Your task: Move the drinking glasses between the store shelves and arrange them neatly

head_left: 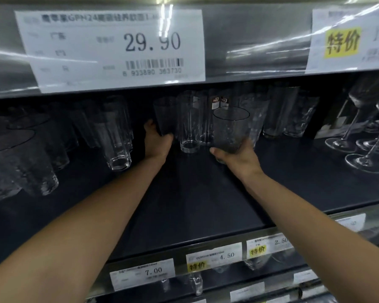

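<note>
Both arms are extended forward, bare to the elbow and nearly straight, reaching deep into the dark shelf [195,193]. The left hand [158,141] is at the rear of the shelf, thumb uppermost on the left side, fingers curled round the lower part of a dark glass [165,114]; that glass stands upright just beside a tall clear glass [189,125]. The right hand [236,156] is palm-up under the base of a wide glass [231,127], thumb laid across the front of the base and fingers wrapped round the far side. This wide glass is upright, in front of the back row and just right of the tall clear glass; whether its base is clear of the shelf is not certain, since the hand covers it. The right wrist is bent slightly upward; the left wrist is in line with its forearm. A group of clear tumblers [116,136] stands well to the left of the left hand, and stemmed glasses [363,136] stand at the far right of the same shelf. A price label [116,49] reading 29.90 hangs on the edge of the shelf above. Smaller price tags [214,259] are fixed along the front edge below the arms.
</note>
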`<state>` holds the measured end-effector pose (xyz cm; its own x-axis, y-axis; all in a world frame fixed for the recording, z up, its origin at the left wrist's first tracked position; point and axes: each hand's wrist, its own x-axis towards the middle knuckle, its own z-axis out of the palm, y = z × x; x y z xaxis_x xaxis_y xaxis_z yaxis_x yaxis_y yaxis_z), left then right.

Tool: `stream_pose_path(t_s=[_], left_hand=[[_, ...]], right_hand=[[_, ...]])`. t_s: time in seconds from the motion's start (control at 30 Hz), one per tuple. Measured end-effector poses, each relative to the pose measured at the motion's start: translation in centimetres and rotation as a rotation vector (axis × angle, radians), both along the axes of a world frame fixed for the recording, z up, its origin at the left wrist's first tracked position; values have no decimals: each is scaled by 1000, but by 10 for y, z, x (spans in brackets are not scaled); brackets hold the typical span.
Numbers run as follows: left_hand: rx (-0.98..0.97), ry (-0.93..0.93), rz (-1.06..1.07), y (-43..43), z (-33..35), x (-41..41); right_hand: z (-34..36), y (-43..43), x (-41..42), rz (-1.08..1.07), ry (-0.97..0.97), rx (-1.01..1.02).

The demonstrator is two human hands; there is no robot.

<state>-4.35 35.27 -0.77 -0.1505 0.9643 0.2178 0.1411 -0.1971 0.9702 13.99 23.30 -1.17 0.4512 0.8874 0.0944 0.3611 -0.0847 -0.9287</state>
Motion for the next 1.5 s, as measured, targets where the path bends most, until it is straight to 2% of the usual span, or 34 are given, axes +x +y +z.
stream_pose_path(t_s=[0.1,0.33,0.5,0.67,0.83,0.97,1.07,1.23,1.37,1.5], left_hand=[[-9,48,-31,13,-2,0],[-13,133,-9,20,-9,-4],[8,346,74,-9,-3,-7],[-31,170,83,-32,-7,-17],[-44,215,-23,-70,-6,-27],[-25,246,-146,-101,-7,-36],[-51,154,-276,-131,4,-41],[-143,108,-436,-174,21,-47],[-168,-95,-444,-208,37,-66],[-161,-226,-416,-246,48,-109]], right_hand=[[-3,0,-4,-41,-108,-14],[-3,-2,-4,-60,-110,-2],[1,-6,-4,-67,-87,5],[4,-12,-5,-43,-65,48],[12,-23,-1,57,-44,-11],[24,-46,-1,189,61,-26],[29,-69,-2,300,114,-7],[43,-107,-1,503,251,-127],[57,-130,-13,476,510,-127],[72,-155,-61,482,734,-91]])
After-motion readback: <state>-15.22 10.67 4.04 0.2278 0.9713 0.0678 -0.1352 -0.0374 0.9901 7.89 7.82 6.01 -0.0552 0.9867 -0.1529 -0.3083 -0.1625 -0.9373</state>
